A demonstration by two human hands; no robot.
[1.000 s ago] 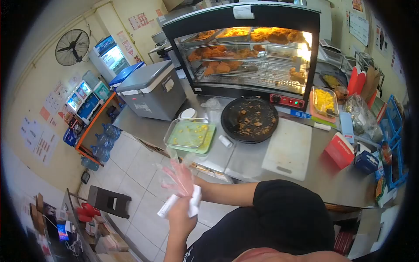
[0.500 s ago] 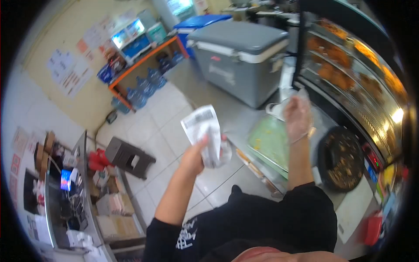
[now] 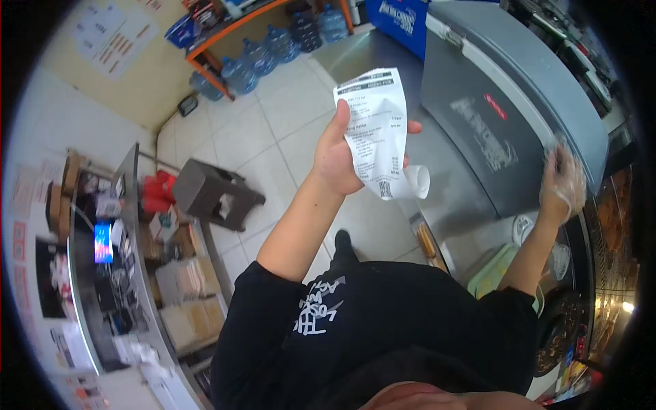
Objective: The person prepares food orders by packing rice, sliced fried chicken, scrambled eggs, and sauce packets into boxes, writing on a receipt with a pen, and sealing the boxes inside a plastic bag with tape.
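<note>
My left hand [image 3: 335, 158] holds a long printed paper receipt [image 3: 376, 130], its thumb over the front and fingers behind. The lower end of the paper curls into a loop, and a QR code shows near it. My right hand [image 3: 564, 183] wears a clear plastic glove. Its fingers curl at the front edge of the grey lid [image 3: 526, 65] of a large cooler box [image 3: 471, 119]. Whether the lid is raised there I cannot tell. Below that arm lies a green tray or board [image 3: 493, 272], partly hidden by my forearm.
A blue cooler [image 3: 403, 24] stands behind the grey one. Water jugs [image 3: 256, 58] line the floor under an orange-framed table [image 3: 205, 44]. A dark plastic stool [image 3: 215, 191] stands on the tiles. Left is a cluttered counter [image 3: 130, 273]; right, a lit food display case [image 3: 611, 273].
My right hand has moved from above the green tray to the grey cooler's lid. My left hand has lifted the receipt, now facing me and readable. The view has turned toward the cooler.
</note>
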